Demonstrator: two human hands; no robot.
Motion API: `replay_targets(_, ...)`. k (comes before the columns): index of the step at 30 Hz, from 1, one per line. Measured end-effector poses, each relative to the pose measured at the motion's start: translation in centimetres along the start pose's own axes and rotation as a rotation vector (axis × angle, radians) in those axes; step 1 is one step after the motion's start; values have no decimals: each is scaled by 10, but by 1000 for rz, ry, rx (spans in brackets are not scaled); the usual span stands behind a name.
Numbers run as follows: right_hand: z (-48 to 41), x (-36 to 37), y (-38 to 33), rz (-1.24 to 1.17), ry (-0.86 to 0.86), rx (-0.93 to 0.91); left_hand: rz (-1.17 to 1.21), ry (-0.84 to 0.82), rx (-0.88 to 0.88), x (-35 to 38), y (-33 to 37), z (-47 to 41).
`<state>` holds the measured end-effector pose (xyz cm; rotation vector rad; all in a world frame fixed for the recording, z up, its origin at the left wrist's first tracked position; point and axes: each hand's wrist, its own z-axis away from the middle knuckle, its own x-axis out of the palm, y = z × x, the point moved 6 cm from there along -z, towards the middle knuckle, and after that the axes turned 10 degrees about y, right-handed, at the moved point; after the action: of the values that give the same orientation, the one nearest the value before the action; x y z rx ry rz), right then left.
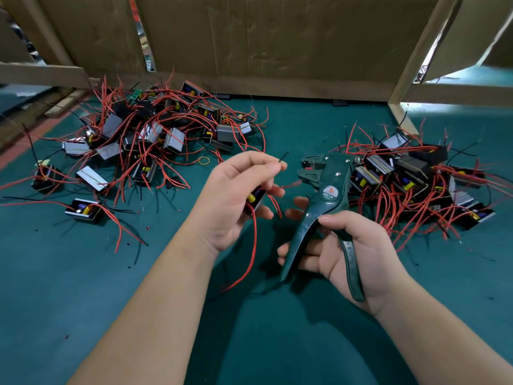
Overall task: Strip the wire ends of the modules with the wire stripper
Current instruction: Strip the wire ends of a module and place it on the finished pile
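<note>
My left hand (238,198) holds a small black module (254,200) in its palm and pinches the end of that module's black wire (283,157) between thumb and forefinger. A long red wire (251,254) hangs down from the module. My right hand (344,251) grips the handles of a dark green wire stripper (324,195), whose jaws point up and left, a short way right of the pinched wire tip. The jaws hold nothing.
A heap of modules with red wires (144,137) lies at the back left on the green mat (83,273), a second heap (416,179) at the right. A yellow rubber band (204,160) lies near the left heap. Cardboard walls (263,43) close the back.
</note>
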<state>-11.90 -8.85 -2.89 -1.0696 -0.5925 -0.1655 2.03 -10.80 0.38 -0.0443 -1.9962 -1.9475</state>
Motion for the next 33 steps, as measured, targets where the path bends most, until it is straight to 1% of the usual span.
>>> replay_targets(3,1,2,-2,-5,-49,-1,-161,6,103,-1,0,-1)
replay_targets(5,5,6,-3,-18,-147,22,-299,63,209,-6,1,-3)
replay_targets(7,9,8,-3,-17,-240,44,-351,103,305,-10,6,-4)
replay_targets(10,12,10,-1,-4,-291,75,-411,134,450,-12,14,-2)
replay_targets(13,13,11,0,21,-308,83,-440,154,545,-12,19,0)
replay_targets(18,13,11,-1,46,-316,78,-425,131,583,-12,23,2)
replay_targets(23,12,11,-2,59,-280,32,-585,137,749,-8,31,9)
replay_targets(27,12,9,-3,88,-291,25,-641,129,791,-8,33,9)
replay_targets(33,9,6,-3,149,-235,1,-704,132,836,-7,35,10)
